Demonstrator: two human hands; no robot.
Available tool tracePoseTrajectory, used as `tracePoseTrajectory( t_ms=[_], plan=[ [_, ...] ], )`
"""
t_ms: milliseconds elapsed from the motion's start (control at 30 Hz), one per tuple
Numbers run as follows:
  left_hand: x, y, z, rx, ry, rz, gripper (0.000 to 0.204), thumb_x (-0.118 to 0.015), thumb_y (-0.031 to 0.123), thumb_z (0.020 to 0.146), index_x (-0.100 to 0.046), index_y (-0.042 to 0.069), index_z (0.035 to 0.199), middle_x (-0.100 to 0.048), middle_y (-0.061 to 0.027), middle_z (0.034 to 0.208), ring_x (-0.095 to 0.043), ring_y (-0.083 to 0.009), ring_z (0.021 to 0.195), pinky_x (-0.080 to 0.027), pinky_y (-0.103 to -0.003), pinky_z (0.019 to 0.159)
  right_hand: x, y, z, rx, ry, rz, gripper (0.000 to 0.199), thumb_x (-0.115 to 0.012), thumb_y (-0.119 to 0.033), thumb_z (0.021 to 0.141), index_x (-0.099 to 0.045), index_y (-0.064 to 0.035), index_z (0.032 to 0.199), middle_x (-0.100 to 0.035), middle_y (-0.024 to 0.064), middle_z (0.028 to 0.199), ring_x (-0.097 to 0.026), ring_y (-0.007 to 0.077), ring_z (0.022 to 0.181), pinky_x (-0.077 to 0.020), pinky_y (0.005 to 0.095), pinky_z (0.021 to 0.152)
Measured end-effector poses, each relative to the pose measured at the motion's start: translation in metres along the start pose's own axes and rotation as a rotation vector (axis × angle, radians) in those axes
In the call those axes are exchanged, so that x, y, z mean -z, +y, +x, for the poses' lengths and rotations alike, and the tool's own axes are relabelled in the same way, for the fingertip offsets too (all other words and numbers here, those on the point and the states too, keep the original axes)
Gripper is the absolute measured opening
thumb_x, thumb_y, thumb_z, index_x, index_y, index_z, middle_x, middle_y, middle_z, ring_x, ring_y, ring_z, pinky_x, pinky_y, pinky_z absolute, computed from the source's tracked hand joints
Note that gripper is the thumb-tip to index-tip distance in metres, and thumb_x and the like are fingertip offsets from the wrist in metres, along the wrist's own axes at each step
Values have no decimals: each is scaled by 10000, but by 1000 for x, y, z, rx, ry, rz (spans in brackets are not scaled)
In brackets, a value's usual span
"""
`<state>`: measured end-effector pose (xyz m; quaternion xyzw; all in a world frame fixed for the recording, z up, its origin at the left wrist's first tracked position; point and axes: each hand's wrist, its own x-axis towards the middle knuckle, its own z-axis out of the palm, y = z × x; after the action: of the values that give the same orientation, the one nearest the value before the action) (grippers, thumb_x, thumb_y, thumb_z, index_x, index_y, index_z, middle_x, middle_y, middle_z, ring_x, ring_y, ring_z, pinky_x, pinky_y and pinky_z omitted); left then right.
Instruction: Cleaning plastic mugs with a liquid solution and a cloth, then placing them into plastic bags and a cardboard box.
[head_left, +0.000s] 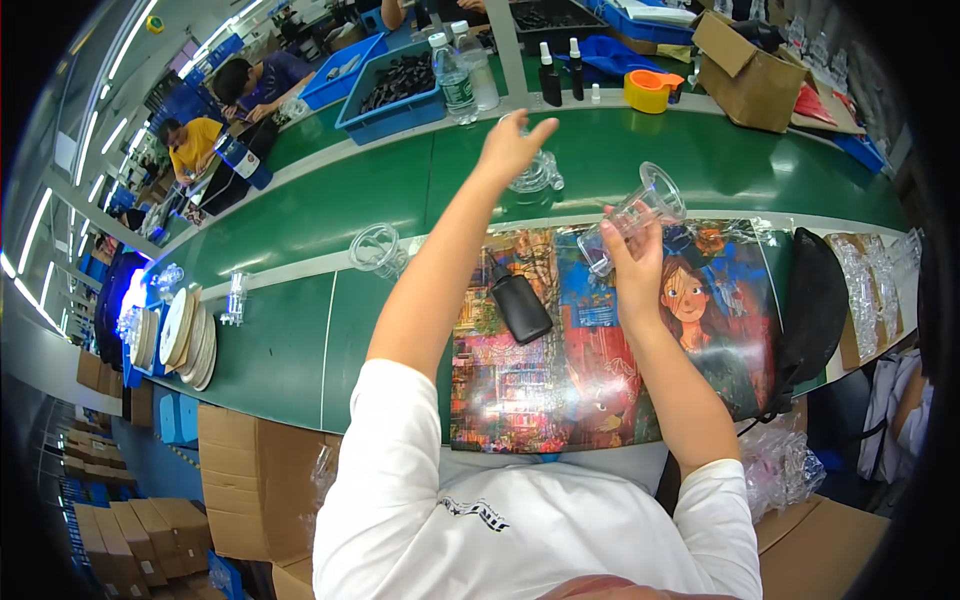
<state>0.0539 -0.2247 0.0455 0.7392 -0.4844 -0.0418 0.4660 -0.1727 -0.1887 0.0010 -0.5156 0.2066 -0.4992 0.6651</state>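
My right hand grips a clear, cup-like part with a wide round flange, held tilted over the picture-printed mat. Out over the green belt, my left hand has its thumb and fingers apart, beside another clear round part with a small side knob. Whether it touches that part is hard to see. A black squeeze bottle lies on the mat between my forearms. Left of my left forearm stands a clear flanged part, and a smaller clear part is farther left.
Across the belt stand a blue bin of black pieces, clear water bottles, small dark bottles, orange tape and a cardboard box. Spools sit at left, a black bag at right. Other people work at far left.
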Motion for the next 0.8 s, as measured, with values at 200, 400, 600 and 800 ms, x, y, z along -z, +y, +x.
tracePoseTrajectory(
  t_ms=[200, 400, 600, 800],
  plan=[
    [-27, -87, 80, 433, -124, 539, 659, -636, 556, 692, -575, 29, 1083, -578, -172, 1127, -565, -346, 1017, -449, -454, 845, 13, 10, 3, 119, 81, -73, 588, -675, -96, 778, -353, -47, 1268, -490, 98, 1126, -513, 144, 963, -425, 269, 831],
    [-16, -98, 86, 575, -406, 393, 842, -707, 601, 563, -564, -88, 1026, -610, -206, 1006, -628, -296, 842, -507, -430, 706, 5, -1, -5, 163, 107, -190, 585, -693, -87, 752, -379, -51, 1244, -502, 94, 1090, -515, 157, 953, -412, 285, 851],
    [3, -93, 93, 550, -326, 254, 739, -763, 519, 564, -577, -88, 942, -617, -169, 848, -618, -227, 678, -516, -356, 555, 2, -2, -9, 263, 51, -274, 577, -692, -95, 749, -389, -52, 1237, -506, 99, 1076, -526, 169, 929, -414, 292, 844],
    [33, 28, 30, 235, 36, -503, 473, -774, 361, 643, -588, -28, 839, -595, -81, 684, -573, -142, 565, -429, -265, 475, 9, 4, -11, 168, -114, -273, 585, -665, -110, 755, -355, -42, 1247, -505, 100, 1088, -542, 180, 943, -419, 307, 855]
  ],
)
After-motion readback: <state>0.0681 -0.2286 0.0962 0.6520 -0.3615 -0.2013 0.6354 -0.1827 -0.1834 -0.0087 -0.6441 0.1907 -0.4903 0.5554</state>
